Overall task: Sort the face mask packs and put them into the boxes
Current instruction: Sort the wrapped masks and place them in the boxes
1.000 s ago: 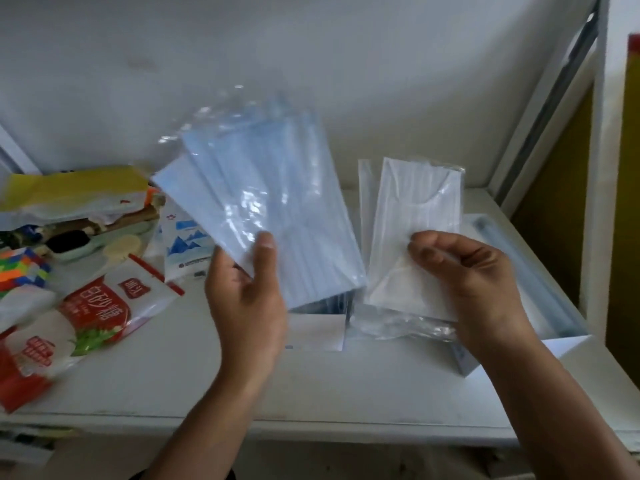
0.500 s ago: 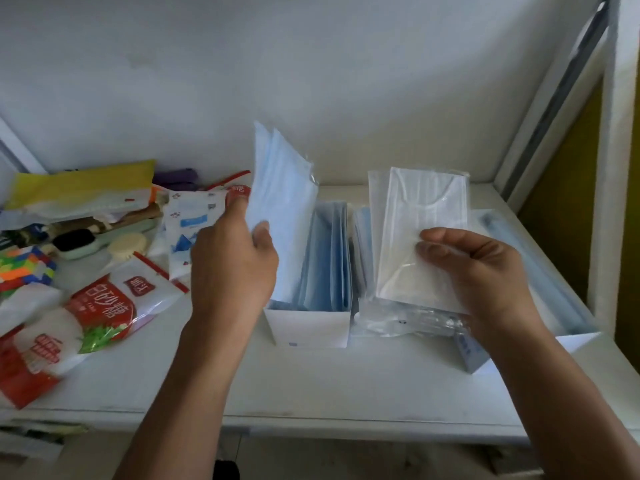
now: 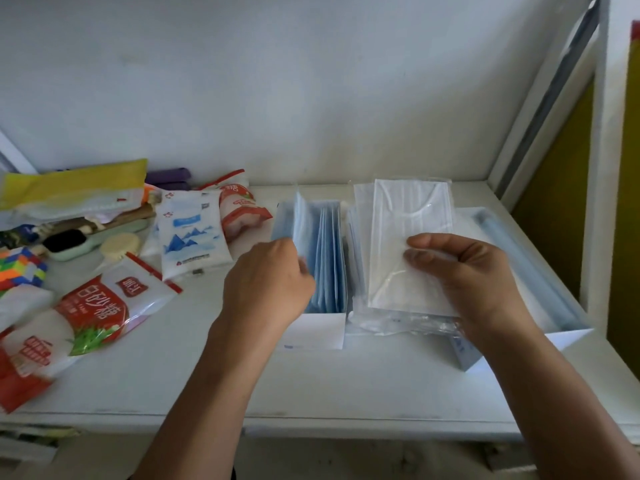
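A white mask pack (image 3: 410, 251) is pinched in the right hand (image 3: 474, 282). Blue packs (image 3: 323, 258) in the white box (image 3: 318, 330) are touched by the curled left hand (image 3: 266, 285); its grip cannot be told.

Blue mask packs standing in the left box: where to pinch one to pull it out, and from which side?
Pinch a top edge, coming straight down. The blue packs stand on edge, packed side by side in the box, so only their tops are exposed. The left hand is already at them.

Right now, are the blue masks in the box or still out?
In. The blue masks stand on edge inside the open box, left hand at them. The right hand holds a white pack above.
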### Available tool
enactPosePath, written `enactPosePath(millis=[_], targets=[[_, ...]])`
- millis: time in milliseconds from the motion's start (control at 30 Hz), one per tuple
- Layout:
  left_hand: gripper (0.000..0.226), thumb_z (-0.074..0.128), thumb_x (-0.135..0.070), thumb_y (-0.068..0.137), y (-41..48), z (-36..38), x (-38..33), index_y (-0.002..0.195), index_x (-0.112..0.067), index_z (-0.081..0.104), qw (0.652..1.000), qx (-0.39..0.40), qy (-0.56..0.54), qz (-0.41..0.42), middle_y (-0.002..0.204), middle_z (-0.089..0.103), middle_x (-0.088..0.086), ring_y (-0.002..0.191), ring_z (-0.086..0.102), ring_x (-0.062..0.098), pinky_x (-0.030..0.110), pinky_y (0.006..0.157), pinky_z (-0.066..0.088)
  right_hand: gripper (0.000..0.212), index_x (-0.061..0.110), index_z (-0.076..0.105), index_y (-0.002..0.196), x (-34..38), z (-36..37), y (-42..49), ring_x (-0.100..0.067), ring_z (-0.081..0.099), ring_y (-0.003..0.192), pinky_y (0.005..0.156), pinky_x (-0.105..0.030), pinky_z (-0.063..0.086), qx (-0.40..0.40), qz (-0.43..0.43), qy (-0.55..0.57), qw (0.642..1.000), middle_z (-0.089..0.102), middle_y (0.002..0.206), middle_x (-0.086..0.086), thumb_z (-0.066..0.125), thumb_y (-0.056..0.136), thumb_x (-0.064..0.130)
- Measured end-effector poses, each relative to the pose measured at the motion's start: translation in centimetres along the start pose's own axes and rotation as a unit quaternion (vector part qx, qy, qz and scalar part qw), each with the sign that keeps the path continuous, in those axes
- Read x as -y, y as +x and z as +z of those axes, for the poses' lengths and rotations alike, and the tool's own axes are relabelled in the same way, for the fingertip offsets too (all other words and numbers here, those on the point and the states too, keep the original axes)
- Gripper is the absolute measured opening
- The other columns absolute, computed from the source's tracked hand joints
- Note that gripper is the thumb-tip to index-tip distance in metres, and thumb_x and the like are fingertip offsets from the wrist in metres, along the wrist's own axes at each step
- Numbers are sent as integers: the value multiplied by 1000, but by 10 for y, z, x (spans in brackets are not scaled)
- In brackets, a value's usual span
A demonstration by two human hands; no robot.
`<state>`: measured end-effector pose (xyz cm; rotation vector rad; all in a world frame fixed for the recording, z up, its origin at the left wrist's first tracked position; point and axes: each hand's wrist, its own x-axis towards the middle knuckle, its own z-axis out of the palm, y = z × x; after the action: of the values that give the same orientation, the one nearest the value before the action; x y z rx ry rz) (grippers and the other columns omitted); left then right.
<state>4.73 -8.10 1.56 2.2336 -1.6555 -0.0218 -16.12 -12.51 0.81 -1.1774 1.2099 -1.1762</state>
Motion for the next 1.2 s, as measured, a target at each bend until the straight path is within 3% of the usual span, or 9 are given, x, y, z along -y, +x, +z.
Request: enactPosePath(millis=[100, 200, 400, 500, 567, 633, 867, 1000, 1200], targets=[[10, 55, -23, 96, 0, 6, -5, 96, -14, 59, 1000, -28, -8, 4, 83, 63, 2, 73, 63, 23, 37, 69, 57, 13, 20, 79, 80, 0, 1, -1, -8, 71, 74, 78, -28, 56, 2, 2, -11, 1000, 77, 80, 7, 80, 77, 8], [3, 60, -17, 92, 3, 5, -4, 91, -14, 61, 997, -71, -34, -2, 76, 59, 2, 69, 62, 24, 37, 69, 58, 13, 20, 79, 81, 1, 0, -1, -5, 71, 71, 76, -27, 56, 2, -1, -14, 1000, 77, 79, 9, 80, 77, 7], [22, 53, -20, 96, 2, 13, -3, 75, -17, 51, 999, -30, -5, 33, 60, 43, -5, 61, 53, 16, 25, 56, 36, 12, 21, 79, 80, 0, -1, -1, -4, 71, 70, 76, -26, 56, 5, 1, -26, 1000, 77, 79, 10, 81, 77, 10], [15, 49, -23, 99, 3, 19, -4, 92, -14, 59, 998, -17, 49, 34, 79, 58, 2, 75, 52, 18, 30, 62, 40, 12, 22, 79, 80, 0, -1, -2, -2, 70, 68, 74, -25, 55, 9, 2, -29, 1000, 76, 77, 12, 81, 77, 10], [23, 49, -23, 100, 5, 19, -5, 116, -11, 59, 998, -46, 23, 26, 99, 68, 9, 86, 61, 23, 34, 69, 52, 12, 22, 79, 82, 0, -1, -2, 0, 70, 69, 74, -24, 54, 15, 0, -31, 999, 76, 78, 14, 80, 77, 11], [27, 53, -22, 99, 7, 20, -4, 122, -9, 59, 998, -63, 5, 22, 104, 70, 10, 90, 66, 26, 37, 76, 58, 12, 22, 79, 83, 0, -1, -3, 1, 70, 70, 76, -24, 55, 21, -2, -36, 999, 76, 79, 17, 80, 77, 11], [13, 58, -14, 91, 18, 21, 3, 80, -9, 64, 995, -94, -33, -10, 72, 63, 7, 64, 60, 22, 35, 68, 57, 12, 22, 79, 82, 2, -3, -3, 0, 70, 77, 82, -29, 57, 47, -10, -54, 997, 75, 83, 19, 80, 77, 11], [21, 60, -19, 96, 25, 27, 13, 76, -13, 65, 989, -137, -57, -1, 66, 60, 2, 55, 54, 14, 25, 59, 47, 13, 22, 78, 82, 3, -4, -3, -2, 71, 78, 83, -31, 58, 54, -15, -55, 997, 76, 83, 18, 79, 78, 9], [23, 61, -5, 91, 29, 23, 16, 69, -11, 58, 985, -164, -59, -2, 62, 58, 7, 51, 47, 13, 21, 54, 39, 14, 23, 78, 81, 3, -6, -4, -2, 71, 76, 84, -31, 58, 57, -18, -52, 997, 75, 81, 19, 80, 77, 9]])
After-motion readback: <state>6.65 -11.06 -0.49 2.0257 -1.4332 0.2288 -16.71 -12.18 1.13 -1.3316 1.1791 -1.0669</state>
